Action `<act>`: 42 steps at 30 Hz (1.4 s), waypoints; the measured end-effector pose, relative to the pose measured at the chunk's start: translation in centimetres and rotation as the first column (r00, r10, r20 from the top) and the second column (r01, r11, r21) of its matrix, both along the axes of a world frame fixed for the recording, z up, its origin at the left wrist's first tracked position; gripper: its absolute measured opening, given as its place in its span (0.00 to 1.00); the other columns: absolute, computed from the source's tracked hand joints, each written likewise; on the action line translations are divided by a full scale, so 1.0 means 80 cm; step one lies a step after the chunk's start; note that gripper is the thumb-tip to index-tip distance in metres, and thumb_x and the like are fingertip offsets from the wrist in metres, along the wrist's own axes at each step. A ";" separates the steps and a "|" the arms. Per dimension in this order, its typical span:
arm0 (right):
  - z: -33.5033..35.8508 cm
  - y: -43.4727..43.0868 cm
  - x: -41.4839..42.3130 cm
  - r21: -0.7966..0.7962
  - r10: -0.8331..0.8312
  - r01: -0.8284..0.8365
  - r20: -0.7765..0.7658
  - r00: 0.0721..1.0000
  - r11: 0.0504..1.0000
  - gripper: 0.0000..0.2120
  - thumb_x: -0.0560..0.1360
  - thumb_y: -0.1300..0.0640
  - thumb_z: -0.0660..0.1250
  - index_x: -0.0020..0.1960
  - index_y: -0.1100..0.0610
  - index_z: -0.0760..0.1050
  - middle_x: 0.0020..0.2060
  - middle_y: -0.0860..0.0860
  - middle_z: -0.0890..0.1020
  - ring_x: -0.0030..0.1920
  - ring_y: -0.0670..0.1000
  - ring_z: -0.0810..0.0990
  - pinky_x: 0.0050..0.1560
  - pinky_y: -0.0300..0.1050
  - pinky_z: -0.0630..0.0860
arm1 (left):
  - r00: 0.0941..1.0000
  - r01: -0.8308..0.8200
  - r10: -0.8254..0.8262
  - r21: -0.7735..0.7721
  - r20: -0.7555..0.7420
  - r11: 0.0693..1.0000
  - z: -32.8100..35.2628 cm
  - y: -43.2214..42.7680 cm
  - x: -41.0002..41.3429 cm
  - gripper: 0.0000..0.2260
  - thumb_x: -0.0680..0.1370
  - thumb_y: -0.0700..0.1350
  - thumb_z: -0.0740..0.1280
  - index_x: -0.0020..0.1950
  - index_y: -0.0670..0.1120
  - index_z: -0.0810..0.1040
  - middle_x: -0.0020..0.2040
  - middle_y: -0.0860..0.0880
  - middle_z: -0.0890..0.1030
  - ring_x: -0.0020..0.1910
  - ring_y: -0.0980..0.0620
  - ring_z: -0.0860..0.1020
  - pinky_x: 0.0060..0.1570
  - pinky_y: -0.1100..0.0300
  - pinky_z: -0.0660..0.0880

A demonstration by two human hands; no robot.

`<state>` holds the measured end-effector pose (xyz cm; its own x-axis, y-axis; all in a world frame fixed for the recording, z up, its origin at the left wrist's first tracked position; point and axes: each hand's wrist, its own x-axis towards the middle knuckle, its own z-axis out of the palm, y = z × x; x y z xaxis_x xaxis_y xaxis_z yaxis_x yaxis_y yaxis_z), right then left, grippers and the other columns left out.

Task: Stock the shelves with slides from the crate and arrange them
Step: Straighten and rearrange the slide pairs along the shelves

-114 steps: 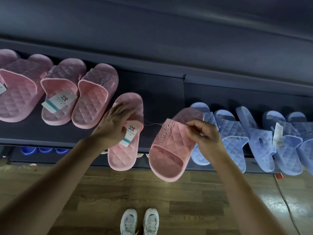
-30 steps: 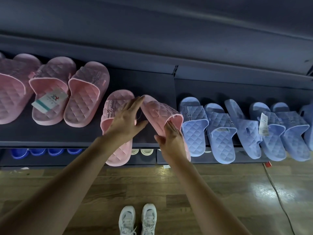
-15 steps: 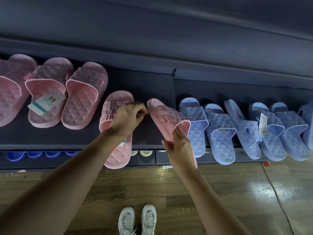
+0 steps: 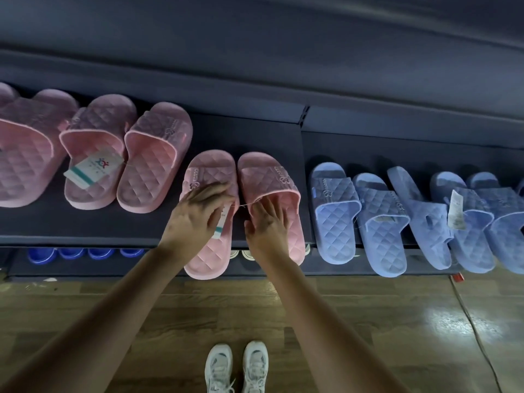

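Observation:
Two pink quilted slides lie side by side on the dark shelf [image 4: 85,225], heels hanging over its front edge. My left hand [image 4: 195,215] rests with spread fingers on the left pink slide [image 4: 211,171], partly covering its paper tag [image 4: 222,222]. My right hand [image 4: 268,222] lies flat on the footbed of the right pink slide [image 4: 269,177], fingertips under the strap's edge. A thin string links the two slides. More pink slides [image 4: 153,157] stand to the left and several blue slides [image 4: 334,211] to the right. No crate is in view.
A lower shelf holds blue items [image 4: 71,252] at the left and pale shoes behind my arms. Below is a wooden floor [image 4: 397,321] with my white sneakers [image 4: 236,367] and a cable [image 4: 476,336] at the right. An upper shelf ledge [image 4: 255,89] overhangs.
The right pink slide was tilted in my right hand; it now lies flat beside the left one. My left hand went from curled at the strap to spread on the left slide.

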<state>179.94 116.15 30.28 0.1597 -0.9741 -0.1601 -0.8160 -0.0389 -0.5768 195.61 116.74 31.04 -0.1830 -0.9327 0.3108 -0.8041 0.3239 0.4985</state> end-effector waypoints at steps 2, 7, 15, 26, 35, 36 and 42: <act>0.004 0.002 -0.009 -0.007 0.061 -0.061 -0.012 0.998 0.998 0.19 0.76 0.59 0.62 0.67 0.55 0.69 0.71 0.52 0.66 0.75 0.55 0.54 0.73 0.57 0.52 | 1.000 -0.004 0.004 -0.009 -0.010 1.000 -0.003 0.004 -0.001 0.13 0.76 0.40 0.58 0.54 0.42 0.80 0.60 0.45 0.78 0.59 0.47 0.75 0.61 0.56 0.68; 0.023 0.017 -0.051 -0.280 -0.027 0.061 0.125 0.992 0.958 0.10 0.71 0.58 0.61 0.49 0.57 0.77 0.50 0.52 0.82 0.48 0.56 0.80 0.46 0.56 0.78 | 0.996 -0.073 0.073 -0.012 -0.043 0.997 -0.002 0.027 -0.004 0.18 0.74 0.43 0.58 0.64 0.44 0.71 0.66 0.44 0.72 0.66 0.49 0.68 0.65 0.59 0.62; -0.019 0.038 -0.076 -0.232 0.200 -0.223 -0.117 0.973 0.947 0.26 0.74 0.48 0.58 0.68 0.61 0.69 0.68 0.56 0.69 0.69 0.62 0.65 0.62 0.61 0.69 | 0.987 -0.123 0.102 0.169 0.126 0.978 -0.027 0.077 -0.015 0.24 0.77 0.47 0.54 0.71 0.37 0.63 0.71 0.41 0.66 0.72 0.46 0.62 0.71 0.50 0.58; -0.009 0.042 -0.020 -0.145 -0.036 0.020 -0.108 0.994 0.989 0.25 0.77 0.48 0.62 0.72 0.54 0.65 0.74 0.51 0.60 0.75 0.53 0.53 0.62 0.57 0.63 | 0.948 -0.160 0.122 0.112 0.294 0.981 -0.034 0.037 -0.020 0.23 0.74 0.44 0.56 0.66 0.34 0.69 0.59 0.34 0.77 0.58 0.37 0.77 0.56 0.44 0.75; -0.011 0.053 -0.014 -0.154 -0.011 -0.001 -0.078 0.997 0.988 0.26 0.74 0.51 0.68 0.69 0.57 0.68 0.73 0.55 0.61 0.74 0.57 0.56 0.63 0.55 0.65 | 0.986 -0.149 0.135 0.171 0.095 0.974 -0.031 0.020 -0.011 0.21 0.76 0.45 0.55 0.62 0.36 0.75 0.59 0.38 0.78 0.58 0.39 0.78 0.54 0.45 0.77; -0.011 0.053 -0.013 -0.120 -0.007 -0.001 -0.068 0.998 0.993 0.26 0.75 0.50 0.66 0.70 0.56 0.67 0.74 0.54 0.59 0.75 0.56 0.54 0.64 0.54 0.63 | 0.987 -0.143 0.126 0.187 0.100 0.972 -0.028 0.020 -0.010 0.20 0.75 0.45 0.56 0.62 0.37 0.75 0.58 0.39 0.79 0.57 0.39 0.78 0.52 0.46 0.78; -0.007 0.053 -0.014 -0.088 0.010 -0.015 -0.054 0.998 0.996 0.26 0.76 0.50 0.64 0.72 0.53 0.64 0.75 0.52 0.56 0.76 0.52 0.49 0.67 0.51 0.59 | 0.985 -0.161 0.141 0.257 0.095 0.953 -0.021 0.006 -0.015 0.17 0.75 0.49 0.62 0.56 0.39 0.71 0.50 0.42 0.76 0.49 0.42 0.76 0.50 0.50 0.75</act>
<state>178.83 120.38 29.70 0.1656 -0.9827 -0.0824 -0.8448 -0.0982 -0.5260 194.39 117.24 29.39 -0.0472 -0.9980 0.0422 -0.8718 0.0618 0.4860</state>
